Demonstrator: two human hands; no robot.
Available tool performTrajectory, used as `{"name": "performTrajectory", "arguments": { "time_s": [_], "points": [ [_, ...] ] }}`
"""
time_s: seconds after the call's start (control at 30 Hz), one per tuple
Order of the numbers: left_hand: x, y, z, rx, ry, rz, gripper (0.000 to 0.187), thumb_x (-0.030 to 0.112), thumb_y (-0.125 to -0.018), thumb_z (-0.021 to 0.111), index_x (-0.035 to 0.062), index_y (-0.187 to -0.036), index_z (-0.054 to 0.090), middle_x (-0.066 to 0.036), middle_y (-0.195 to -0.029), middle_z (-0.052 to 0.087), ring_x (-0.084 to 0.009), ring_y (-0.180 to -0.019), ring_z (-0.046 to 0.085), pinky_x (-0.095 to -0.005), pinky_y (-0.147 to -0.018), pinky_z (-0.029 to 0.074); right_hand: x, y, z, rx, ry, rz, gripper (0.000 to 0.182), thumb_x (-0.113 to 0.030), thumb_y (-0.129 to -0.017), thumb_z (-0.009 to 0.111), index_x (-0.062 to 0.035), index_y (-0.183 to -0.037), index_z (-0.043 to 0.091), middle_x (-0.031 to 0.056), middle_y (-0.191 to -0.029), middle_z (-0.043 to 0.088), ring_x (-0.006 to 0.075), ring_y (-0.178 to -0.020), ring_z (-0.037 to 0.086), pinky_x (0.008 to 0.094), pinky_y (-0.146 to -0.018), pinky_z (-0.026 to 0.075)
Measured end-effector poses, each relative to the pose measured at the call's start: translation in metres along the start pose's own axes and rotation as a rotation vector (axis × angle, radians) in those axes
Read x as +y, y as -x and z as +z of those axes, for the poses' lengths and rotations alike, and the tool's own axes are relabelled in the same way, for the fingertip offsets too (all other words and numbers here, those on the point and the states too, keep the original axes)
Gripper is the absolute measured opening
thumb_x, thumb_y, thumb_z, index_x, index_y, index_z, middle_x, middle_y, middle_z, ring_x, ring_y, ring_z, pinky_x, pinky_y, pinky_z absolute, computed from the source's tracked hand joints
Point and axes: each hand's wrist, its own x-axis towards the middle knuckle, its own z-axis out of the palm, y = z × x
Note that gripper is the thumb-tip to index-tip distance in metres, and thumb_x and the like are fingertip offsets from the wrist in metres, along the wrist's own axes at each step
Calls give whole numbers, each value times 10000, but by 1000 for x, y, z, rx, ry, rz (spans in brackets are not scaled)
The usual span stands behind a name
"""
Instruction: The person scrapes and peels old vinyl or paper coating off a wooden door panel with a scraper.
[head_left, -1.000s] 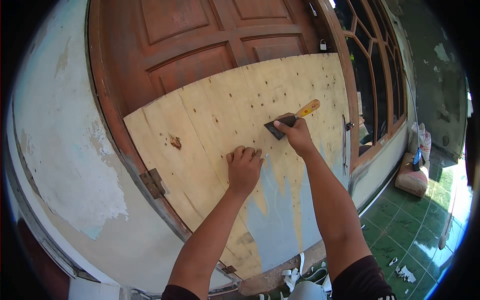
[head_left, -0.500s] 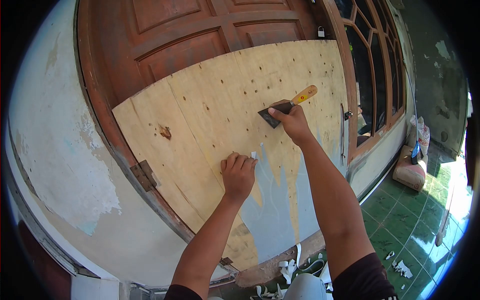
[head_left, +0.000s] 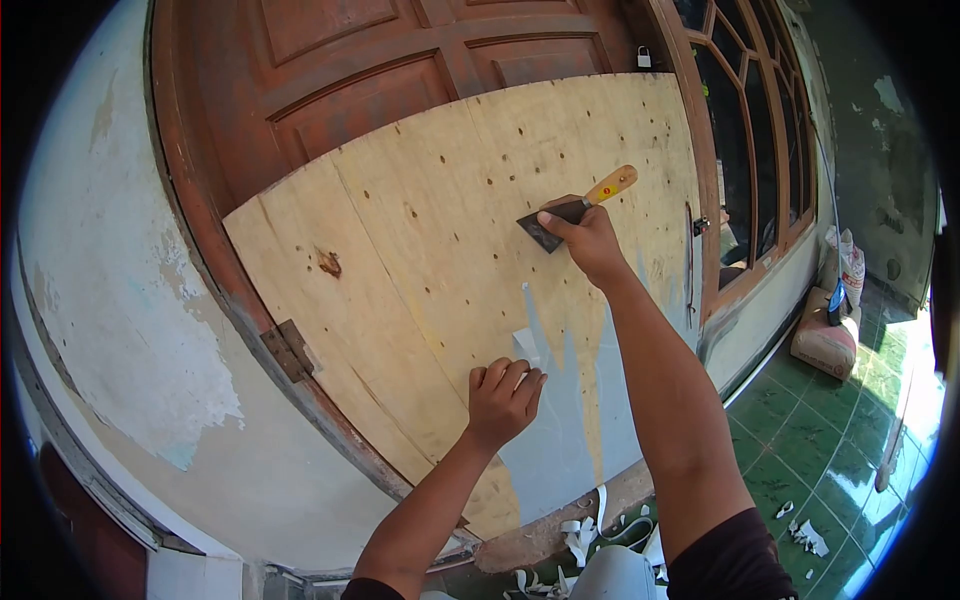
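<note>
A scraper (head_left: pixel 575 210) with a yellow wooden handle is grasped in the right hand (head_left: pixel 590 243), the fingers clenched round the neck of the tool where handle meets blade. The dark blade points left and down from that grip and is laid against the plywood panel (head_left: pixel 450 230); the handle sticks out up and to the right of the knuckles.

Below and to the left of the scraper, the left hand (head_left: pixel 503 400) is pinched shut on a strip of grey film (head_left: pixel 528 335), which is lifted off the panel just above the fingertips. The strip runs upward from this grip toward the blade, ending in a narrow point short of it. To the right of and beneath the left grip, more grey film (head_left: pixel 560 440) is seen flat on the lower part of the panel.

The panel is fixed over a brown wooden door (head_left: pixel 350 90). Under both arms, curled white shreds (head_left: pixel 590 535) are scattered on the floor by the door's foot, and a sack (head_left: pixel 825 335) is leaned against the wall well to the right of the right grip.
</note>
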Motion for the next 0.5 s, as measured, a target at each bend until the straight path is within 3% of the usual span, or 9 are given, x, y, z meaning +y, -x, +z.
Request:
{"name": "performTrajectory", "arguments": {
  "time_s": [0.1,0.2,0.5],
  "points": [
    [-20,-51,-1,107,-107,-53,227,285,-869,786,113,-1016,765,14,-980,648,-210,-954,566,-396,-804,356,4,-1,0,-13,-53,-22,160,-89,-905,785,23,-998,720,53,-882,732,123,-791,643,292,-737,502],
    [-43,-79,9,67,-126,-56,201,259,-867,780,132,-1023,769,24,-987,646,-206,-963,561,-396,-811,360,1,0,1,9,-25,0,165,-87,-904,785,28,-1003,720,57,-885,735,123,-789,646,290,-734,507],
    [-59,-94,25,-12,-206,71,129,201,-874,756,147,-990,774,37,-975,646,-193,-991,555,-395,-843,359,-1,1,0,-12,-18,24,168,-91,-914,780,21,-1017,706,38,-915,721,110,-841,629,290,-788,498]
  ]
}}
